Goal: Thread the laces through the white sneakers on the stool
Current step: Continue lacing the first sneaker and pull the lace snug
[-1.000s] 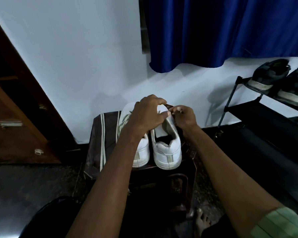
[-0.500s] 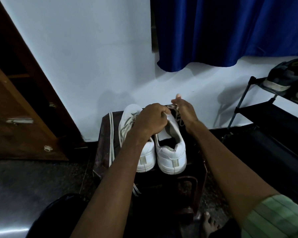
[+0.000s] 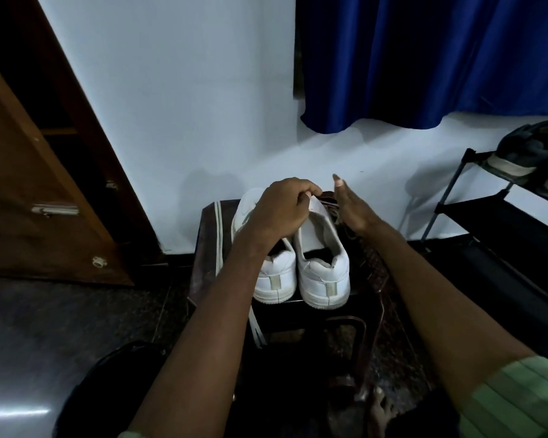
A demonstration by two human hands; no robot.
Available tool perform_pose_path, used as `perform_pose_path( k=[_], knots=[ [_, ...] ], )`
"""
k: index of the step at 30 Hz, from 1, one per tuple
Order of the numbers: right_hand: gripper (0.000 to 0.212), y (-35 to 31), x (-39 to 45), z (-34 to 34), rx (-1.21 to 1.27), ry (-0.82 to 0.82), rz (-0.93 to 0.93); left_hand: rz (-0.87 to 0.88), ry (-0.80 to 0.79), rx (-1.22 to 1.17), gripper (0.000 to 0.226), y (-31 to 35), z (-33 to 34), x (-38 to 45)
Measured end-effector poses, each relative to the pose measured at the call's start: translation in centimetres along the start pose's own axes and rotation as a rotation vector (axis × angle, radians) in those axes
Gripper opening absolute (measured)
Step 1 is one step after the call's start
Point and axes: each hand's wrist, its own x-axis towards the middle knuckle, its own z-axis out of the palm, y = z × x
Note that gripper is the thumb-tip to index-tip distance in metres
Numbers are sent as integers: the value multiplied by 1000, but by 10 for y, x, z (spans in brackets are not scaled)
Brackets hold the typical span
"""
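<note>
Head view: a pair of white sneakers stands on the stool (image 3: 209,248) at centre frame, heels toward the camera, toes toward the wall. The left shoe (image 3: 276,273) is partly hidden under the left forearm; the right shoe (image 3: 325,263) is open to view, its long axis running from lower centre up and slightly left.

The left hand (image 3: 282,207) sits over the front of the right shoe, fingers curled, pinching the top of the tongue (image 3: 314,205) and lifting it back. The right hand (image 3: 351,207) is just right of the tongue, fingers straight and pointing up-frame, palm turned left; I cannot see it holding anything. A lace (image 3: 336,213) lies loosely across the eyelet area between the two hands, just left of the right palm and closer to that hand than to the left. How many eyelets are already threaded is too dim to tell.

A spare lace (image 3: 217,235) lies flat along the stool's left edge, well left of both hands, running top to bottom and hanging off the near edge.

Judging by this, the right hand is best placed to take the lace, which lies left and slightly below its fingertips.
</note>
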Motion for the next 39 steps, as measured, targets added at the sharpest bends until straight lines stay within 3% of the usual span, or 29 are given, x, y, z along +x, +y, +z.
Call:
perform_pose_path(
  k=[4,9,14,17,25,30,32,37,39],
  knots=[
    [77,-38,-18,-8,115,32,-94,-33,99,-81,34,-6,-28,-9],
    [31,-85,-43,1,-1,33,-313,-82,288,-164,31,-23,-56,-24],
    [19,-105,-59,26,-176,-60,-378,-178,304,-174,30,-42,-70,-48],
    [23,-114,-71,30,-246,-33,-385,-247,335,-192,26,-49,-69,-66],
    [11,-115,-67,45,-269,2,-371,-322,309,-139,28,-64,-54,-86],
    [6,-111,-58,52,-225,2,-343,-370,131,-275,25,-66,-47,-82],
    [10,-112,-57,50,-146,46,-347,-382,77,-309,25,-64,-45,-78],
    [11,-120,-58,41,381,77,-286,-330,23,-369,28,-60,-49,-71],
    [10,-119,-57,39,221,97,-320,-295,5,-350,30,-57,-50,-71]
  ],
)
